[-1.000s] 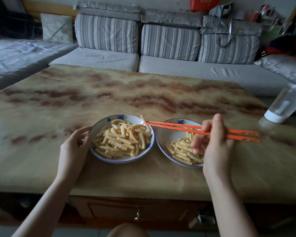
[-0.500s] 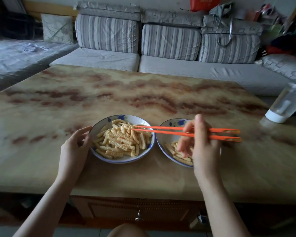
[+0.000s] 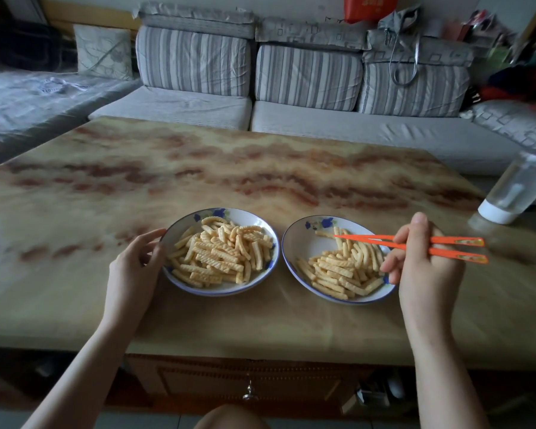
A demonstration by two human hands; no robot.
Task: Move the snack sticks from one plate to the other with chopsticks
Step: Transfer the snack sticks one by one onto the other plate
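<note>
Two white plates with blue rims stand side by side near the table's front edge. The left plate (image 3: 254, 219) is heaped with ridged yellow snack sticks (image 3: 223, 253). The right plate (image 3: 300, 243) holds a smaller pile of sticks (image 3: 344, 267) in its near half. My left hand (image 3: 133, 267) holds the left plate's left rim with its fingertips. My right hand (image 3: 424, 258) grips a pair of orange chopsticks (image 3: 369, 241) over the right plate. Their tips are together above the sticks at the plate's far side, and I see no stick between them.
The plates sit on a marbled brown and cream table (image 3: 198, 168). A clear bottle with a white cap (image 3: 520, 187) stands cap-down at the table's right edge. A striped grey sofa (image 3: 307, 78) runs behind the table. A drawer knob (image 3: 248, 394) shows under the front edge.
My right hand has carried the chopsticks rightward, from over the left plate's sticks to over the right plate. My left hand has stayed on the left plate's rim.
</note>
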